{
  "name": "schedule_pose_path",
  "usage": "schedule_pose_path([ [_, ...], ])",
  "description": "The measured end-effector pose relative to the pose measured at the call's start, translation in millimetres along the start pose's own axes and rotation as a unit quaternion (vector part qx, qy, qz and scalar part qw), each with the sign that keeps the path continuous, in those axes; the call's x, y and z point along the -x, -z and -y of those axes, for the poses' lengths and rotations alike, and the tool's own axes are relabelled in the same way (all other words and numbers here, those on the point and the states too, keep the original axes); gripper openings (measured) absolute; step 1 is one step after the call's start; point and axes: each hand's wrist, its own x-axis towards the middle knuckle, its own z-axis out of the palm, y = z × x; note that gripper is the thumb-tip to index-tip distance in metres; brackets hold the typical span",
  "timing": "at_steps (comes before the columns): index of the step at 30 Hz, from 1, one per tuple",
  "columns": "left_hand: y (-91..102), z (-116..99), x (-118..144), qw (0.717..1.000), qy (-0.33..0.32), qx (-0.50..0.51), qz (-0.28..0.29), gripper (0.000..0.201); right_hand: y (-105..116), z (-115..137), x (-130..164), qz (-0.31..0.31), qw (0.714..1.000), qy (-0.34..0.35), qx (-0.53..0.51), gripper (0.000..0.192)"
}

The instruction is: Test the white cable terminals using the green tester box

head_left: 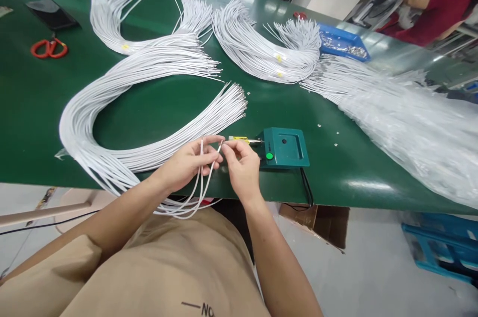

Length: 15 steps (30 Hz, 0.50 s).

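At the centre of the frame we hold white cables (209,177), whose exact number we cannot tell; two free ends stand clear. Our left hand (203,158) is half curled, its thumb pressed to the fingers with the cables between. Our right hand (242,160) pinches one end between thumb and forefinger, the other fingers folded. Both ends point toward the top of the frame, one nearly upright, the other leaning right; the cables loop away below. Just right of our hands sits one teal device (295,156) with one green button (269,156). A large curved cable bundle (80,112) lies left of centre. Farther out, we see one pair of red-handled scissors (49,49) and one black phone (52,13) upper left, and one blue tray (338,33) upper right.
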Motion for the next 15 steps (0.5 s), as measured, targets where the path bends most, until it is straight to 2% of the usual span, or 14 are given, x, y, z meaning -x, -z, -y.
schedule_pose_path([
  [1,0.4,-2.6,-1.0,0.998,0.040,0.048,0.004,0.036,-1.2,-3.5,1.0,-0.015,0.996,0.056,0.069,0.021],
  [3,2.1,-5.5,-4.3,0.987,0.106,0.121,0.010,0.031,-1.8,-10.4,1.8,-0.032,0.967,0.149,0.203,0.027],
  [6,4.3,-3.5,-11.4,0.985,0.116,0.127,0.000,0.031,7.4,-15.5,-3.0,0.002,0.918,0.220,0.330,0.030],
  [8,4.1,0.4,-16.5,0.995,0.072,0.061,-0.019,0.036,20.7,-14.5,-11.6,0.023,0.897,0.230,0.376,0.024],
  [11,1.2,5.9,-23.9,0.998,0.000,-0.051,-0.040,0.045,43.5,-11.6,-29.4,0.027,0.875,0.208,0.436,0.022],
  [15,-4.3,9.9,-32.0,0.989,-0.022,-0.135,-0.052,0.048,60.5,-14.0,-48.2,0.116,0.840,0.180,0.499,0.009],
])
